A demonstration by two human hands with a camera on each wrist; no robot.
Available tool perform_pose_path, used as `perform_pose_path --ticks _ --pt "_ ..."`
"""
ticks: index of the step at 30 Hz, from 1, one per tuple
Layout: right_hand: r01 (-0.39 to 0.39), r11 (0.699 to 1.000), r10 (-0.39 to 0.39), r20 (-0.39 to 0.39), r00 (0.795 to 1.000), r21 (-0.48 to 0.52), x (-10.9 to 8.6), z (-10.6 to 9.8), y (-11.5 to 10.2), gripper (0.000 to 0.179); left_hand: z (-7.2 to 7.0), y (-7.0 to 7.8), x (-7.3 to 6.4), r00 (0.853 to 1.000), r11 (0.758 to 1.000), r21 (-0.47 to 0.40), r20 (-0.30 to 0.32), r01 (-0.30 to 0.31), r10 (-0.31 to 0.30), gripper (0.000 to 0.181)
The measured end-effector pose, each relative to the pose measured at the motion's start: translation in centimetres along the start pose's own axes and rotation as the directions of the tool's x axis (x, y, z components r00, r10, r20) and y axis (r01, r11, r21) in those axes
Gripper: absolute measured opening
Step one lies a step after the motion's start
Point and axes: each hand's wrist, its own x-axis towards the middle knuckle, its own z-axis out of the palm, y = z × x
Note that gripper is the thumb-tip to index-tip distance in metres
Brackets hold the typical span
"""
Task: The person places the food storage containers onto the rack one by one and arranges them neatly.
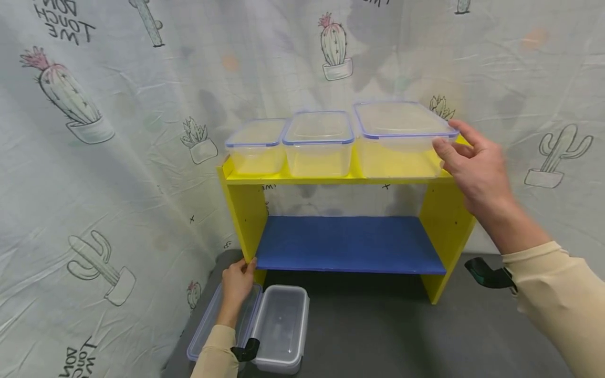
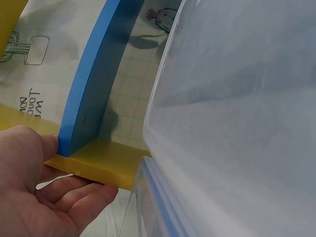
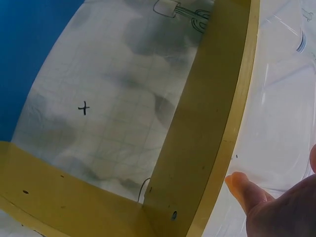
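A small yellow shelf unit [image 1: 246, 220] with a blue middle board [image 1: 350, 244] stands on the dark table. My left hand [image 1: 238, 283] pinches the front edge of its left side panel, thumb by the end of the blue board and fingers outside, as the left wrist view shows. Along the yellow top sit three lidded clear plastic containers: a small one [image 1: 257, 149], a middle one [image 1: 319, 149] and a large one [image 1: 399, 147]. My right hand [image 1: 482, 168] holds the large one at its right front corner, with thumb in front. Its other fingers are partly hidden.
Below the left hand, a clear container [image 1: 282, 325] lies beside another blue-rimmed container [image 1: 208, 320], partly covered by the left forearm. A cactus-print sheet [image 1: 142, 184] hangs behind and to the left. The dark tabletop [image 1: 368, 331] extends in front of the shelf unit.
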Motion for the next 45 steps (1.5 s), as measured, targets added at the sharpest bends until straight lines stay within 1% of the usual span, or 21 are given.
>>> perform_pose_path --ticks 4,9,11,13,15,16,18,20,21,22,24,26,27,30,32,34,36,38,40,42,45 --pt "-0.002 0.997 0.002 0.007 1.000 -0.072 0.1 0.3 -0.1 0.065 0.0 0.0 -0.1 1.000 1.000 0.002 -0.010 0.007 -0.007 0.032" --pt "-0.004 0.991 0.009 0.039 0.999 -0.132 0.0 0.3 -0.1 0.065 0.0 -0.1 -0.1 1.000 1.000 0.005 -0.008 0.010 -0.010 0.031" --pt "0.003 0.987 0.002 0.029 1.000 -0.160 -0.3 0.2 0.2 0.067 0.0 -0.1 -0.1 1.000 1.000 0.005 -0.004 0.011 -0.011 0.029" --pt "0.026 0.980 -0.033 -0.030 0.999 -0.198 -0.8 0.2 0.7 0.066 0.1 0.0 -0.1 1.000 1.000 0.004 -0.002 0.010 -0.010 0.028" --pt "0.069 0.971 -0.099 -0.123 0.987 -0.229 -1.4 0.3 1.4 0.062 0.1 0.1 -0.2 1.000 1.000 0.002 -0.004 0.007 -0.007 0.028" --pt "0.098 0.965 -0.143 -0.172 0.975 -0.245 -1.8 0.4 1.9 0.059 0.1 0.1 -0.2 1.000 1.000 -0.001 -0.004 0.006 -0.006 0.028" --pt "0.151 0.948 -0.226 -0.255 0.940 -0.281 -2.5 0.6 2.8 0.051 0.2 0.2 -0.2 1.000 1.000 -0.004 -0.006 0.004 -0.004 0.028" --pt "0.194 0.936 -0.280 -0.292 0.914 -0.293 -3.3 0.7 3.9 0.045 0.2 0.2 -0.2 1.000 1.000 -0.004 -0.008 0.004 -0.004 0.028" --pt "0.206 0.933 -0.295 -0.302 0.906 -0.295 -3.6 0.8 4.4 0.042 0.1 0.2 -0.2 1.000 1.000 -0.003 -0.008 0.004 -0.004 0.027" --pt "0.212 0.933 -0.301 -0.308 0.902 -0.291 -3.8 0.8 4.9 0.040 0.1 0.2 -0.3 1.000 1.000 -0.002 -0.009 0.005 -0.005 0.028" --pt "0.202 0.937 -0.290 -0.317 0.903 -0.284 -4.2 0.7 5.8 0.038 0.1 0.2 -0.3 1.000 1.000 0.003 -0.012 0.002 -0.002 0.028" --pt "0.175 0.941 -0.267 -0.320 0.909 -0.289 -4.5 0.6 6.5 0.036 0.0 0.1 -0.2 1.000 1.000 0.008 -0.011 -0.005 0.005 0.028" --pt "0.157 0.945 -0.249 -0.317 0.915 -0.287 -4.7 0.6 6.9 0.036 0.1 0.0 -0.2 1.000 1.000 0.012 -0.012 -0.005 0.005 0.028" --pt "0.083 0.958 -0.158 -0.265 0.951 -0.276 -5.2 0.6 7.9 0.039 0.1 -0.3 -0.1 1.000 1.000 0.020 -0.015 -0.008 0.009 0.027" --pt "0.047 0.966 -0.100 -0.201 0.974 -0.253 -5.6 0.6 8.4 0.040 0.2 -0.3 0.0 1.000 1.000 0.021 -0.015 -0.007 0.008 0.027" --pt "0.020 0.970 -0.052 -0.127 0.990 -0.243 -6.1 0.9 8.9 0.041 0.2 -0.2 0.0 1.000 1.000 0.015 -0.013 -0.011 0.011 0.027" --pt "0.019 0.971 -0.032 -0.051 0.998 -0.238 -6.5 1.3 9.4 0.041 0.2 -0.1 -0.1 1.000 1.000 0.013 -0.014 -0.004 0.004 0.027" --pt "0.015 0.971 -0.009 0.025 1.000 -0.240 -7.0 1.9 10.0 0.042 0.1 -0.2 -0.2 1.000 1.000 0.009 -0.019 0.000 0.000 0.028" --pt "-0.002 0.970 0.026 0.096 0.995 -0.243 -7.5 2.6 10.6 0.043 0.0 -0.2 -0.3 1.000 1.000 0.008 -0.028 0.003 -0.003 0.028" --pt "-0.015 0.967 0.058 0.163 0.985 -0.256 -8.1 3.3 11.3 0.045 0.0 -0.1 -0.4 0.999 1.000 0.010 -0.032 0.002 -0.002 0.028" --pt "0.001 0.954 0.082 0.265 0.961 -0.300 -9.0 4.3 12.3 0.045 0.1 -0.1 -0.4 0.999 1.000 0.017 -0.033 -0.005 0.006 0.027"
